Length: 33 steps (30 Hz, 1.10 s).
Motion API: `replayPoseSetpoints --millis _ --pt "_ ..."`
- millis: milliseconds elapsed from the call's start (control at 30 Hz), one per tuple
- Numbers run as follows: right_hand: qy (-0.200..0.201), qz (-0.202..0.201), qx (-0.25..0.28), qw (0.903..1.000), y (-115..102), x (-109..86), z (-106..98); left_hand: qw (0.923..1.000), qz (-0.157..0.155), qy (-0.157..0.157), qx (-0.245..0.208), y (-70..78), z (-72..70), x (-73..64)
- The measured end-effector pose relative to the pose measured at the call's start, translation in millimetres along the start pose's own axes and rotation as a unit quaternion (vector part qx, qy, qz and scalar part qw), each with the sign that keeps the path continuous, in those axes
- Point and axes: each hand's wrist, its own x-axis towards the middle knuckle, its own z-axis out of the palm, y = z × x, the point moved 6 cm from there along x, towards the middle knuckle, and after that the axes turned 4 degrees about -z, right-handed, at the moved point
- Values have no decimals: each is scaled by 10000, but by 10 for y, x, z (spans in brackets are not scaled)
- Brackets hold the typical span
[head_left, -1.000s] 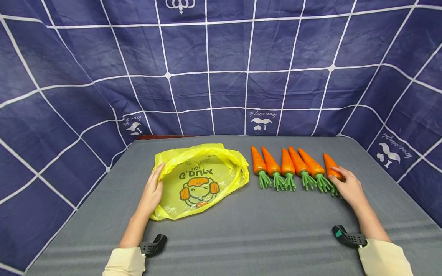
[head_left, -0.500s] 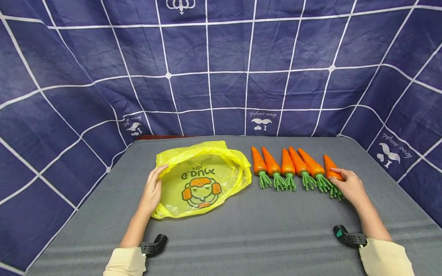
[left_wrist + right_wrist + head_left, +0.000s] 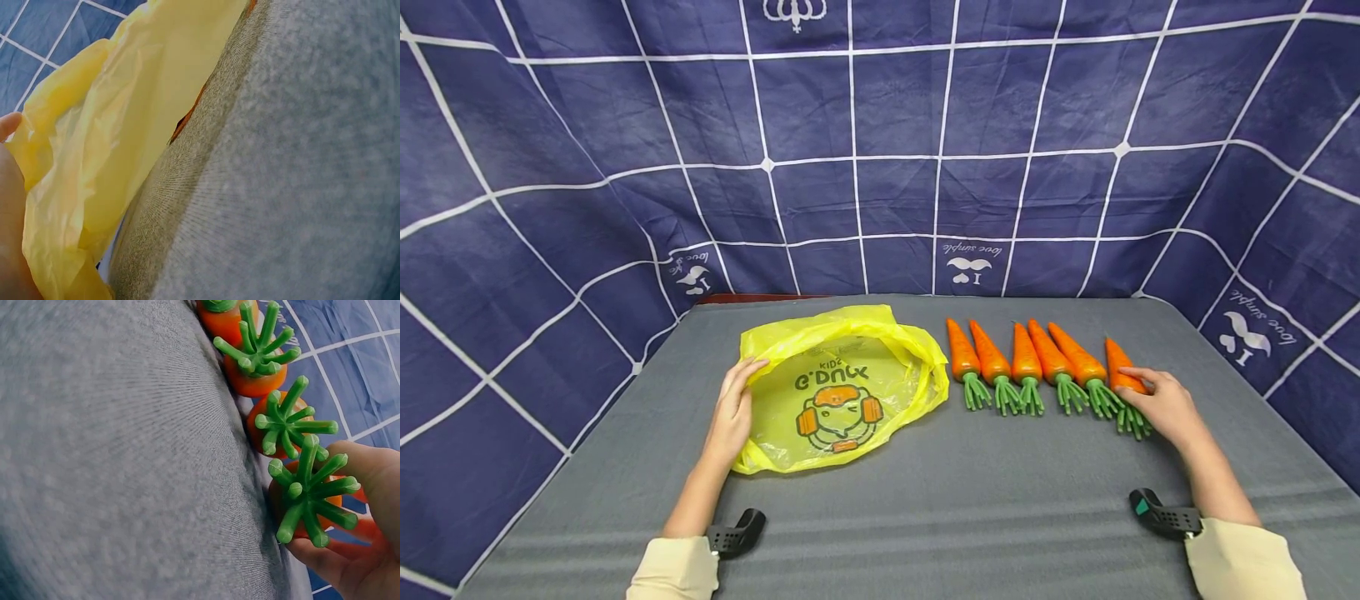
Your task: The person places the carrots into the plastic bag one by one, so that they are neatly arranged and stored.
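In the head view my left hand (image 3: 732, 412) is at the left side of a yellow plastic bag (image 3: 917, 379) with a printed duck, holding its edge. The mouth of the bag gapes toward me. In the left wrist view the yellow film (image 3: 94, 156) rises in folds beside the hand. My right hand (image 3: 1167, 408) grips the rightmost orange carrot (image 3: 1117, 357), thumb on one side and fingers on the other. Its green stem stubs (image 3: 312, 494) point at the right wrist camera. That carrot lies slightly apart from the others, and the hand hides part of its body.
Several more carrots (image 3: 1026, 358) lie in a row between bag and right hand, tips away from me, green tops nearer. Grey cloth (image 3: 955, 517) covers the table. Blue curtains (image 3: 895, 200) with white lines stand behind and at both sides.
The bag's rim has shifted slightly right and its far edge has lifted a little. My right hand and its carrot have moved slightly toward me. The other carrots have stayed put.
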Motion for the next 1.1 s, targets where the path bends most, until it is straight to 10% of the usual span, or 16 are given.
replayPoseSetpoints --millis 500,1100 --pt "-120 40 -47 9999 4 -5 -12 9971 -701 156 257 -53 -42 -25" --pt "-245 17 -185 9995 -2 14 -95 9963 -848 35 149 -60 -31 -44"
